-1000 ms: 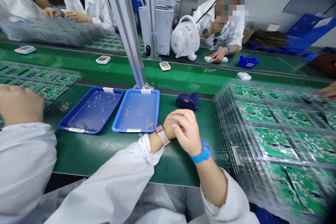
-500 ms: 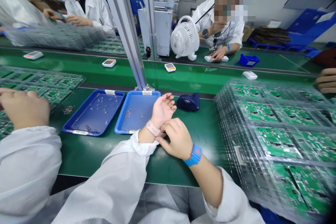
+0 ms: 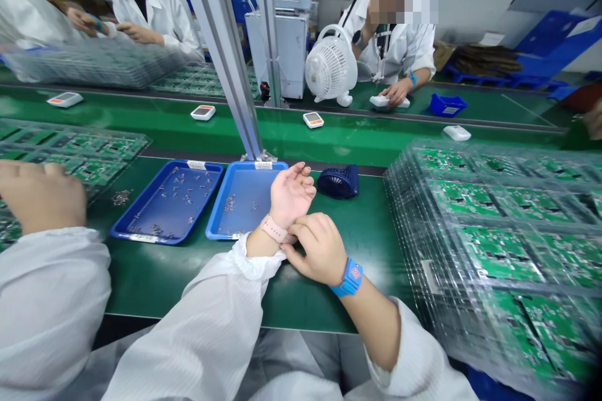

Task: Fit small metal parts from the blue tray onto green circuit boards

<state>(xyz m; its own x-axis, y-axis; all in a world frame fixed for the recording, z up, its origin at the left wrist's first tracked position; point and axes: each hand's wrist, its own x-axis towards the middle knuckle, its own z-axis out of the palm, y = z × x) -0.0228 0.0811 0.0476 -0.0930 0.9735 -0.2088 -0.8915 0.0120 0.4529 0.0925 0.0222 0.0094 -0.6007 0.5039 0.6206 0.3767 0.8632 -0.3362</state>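
Observation:
My left hand (image 3: 292, 194) is turned palm up over the green bench, its fingers loosely curled and apart, holding nothing. Around that wrist runs a pink watch strap (image 3: 273, 229) with small holes. The fingers of my right hand (image 3: 320, 247) are closed at the inner side of the strap, pinching its edge; the fingertips are partly hidden. A blue wristband (image 3: 350, 277) circles my right wrist. Just behind my left hand lies a light blue tray (image 3: 242, 191) holding small metal parts. A dark blue small fan (image 3: 337, 182) rests to the right of my fingers.
A darker blue tray (image 3: 172, 200) with scattered small parts lies left, beside a loose pile (image 3: 121, 197). Tall stacked clear trays of circuit boards (image 3: 489, 257) stand right. A co-worker's hand (image 3: 44, 197) is at far left. A metal post (image 3: 226, 56) rises behind the trays.
White devices on the green belt have shifted slightly right. Across the bench, a person holding a tool has moved their hands a little. My hands have barely moved.

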